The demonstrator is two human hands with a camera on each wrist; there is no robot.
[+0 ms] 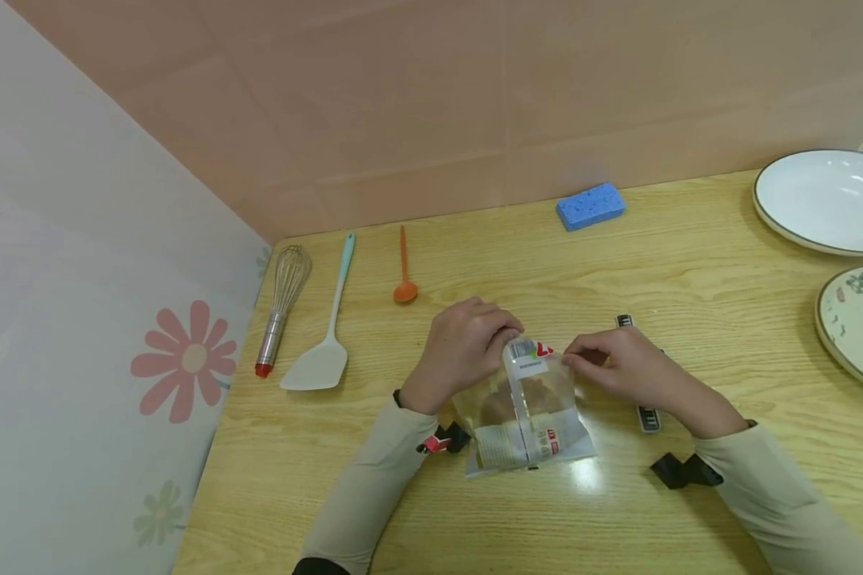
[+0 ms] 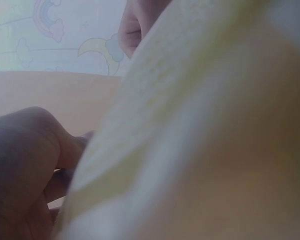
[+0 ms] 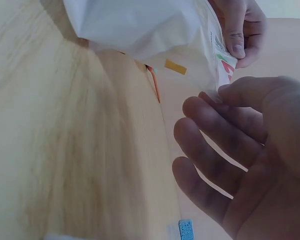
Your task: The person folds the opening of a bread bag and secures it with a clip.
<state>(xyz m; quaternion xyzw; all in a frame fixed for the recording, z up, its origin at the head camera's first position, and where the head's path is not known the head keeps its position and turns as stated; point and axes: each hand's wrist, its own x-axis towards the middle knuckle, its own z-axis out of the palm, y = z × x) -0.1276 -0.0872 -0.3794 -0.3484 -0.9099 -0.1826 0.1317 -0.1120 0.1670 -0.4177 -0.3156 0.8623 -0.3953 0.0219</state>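
A clear plastic bag (image 1: 525, 407) with printed labels and a back seam is held up over the table between both hands. My left hand (image 1: 467, 343) grips its upper left corner, fingers curled behind the edge. My right hand (image 1: 622, 367) pinches the upper right corner between thumb and index finger; in the right wrist view the other fingers (image 3: 205, 190) of that hand spread loosely apart. The bag (image 2: 140, 150) fills much of the left wrist view, blurred and close. A dark strip with white markings (image 1: 649, 418) lies on the table, partly hidden under the right hand.
A whisk (image 1: 280, 307), a white spatula (image 1: 320, 363) and an orange spoon (image 1: 406, 289) lie at the left on the wooden table (image 1: 295, 479). A blue sponge (image 1: 591, 206) sits near the back wall. Two plates, one white (image 1: 827, 200) and one patterned (image 1: 852, 335), stand at the right edge.
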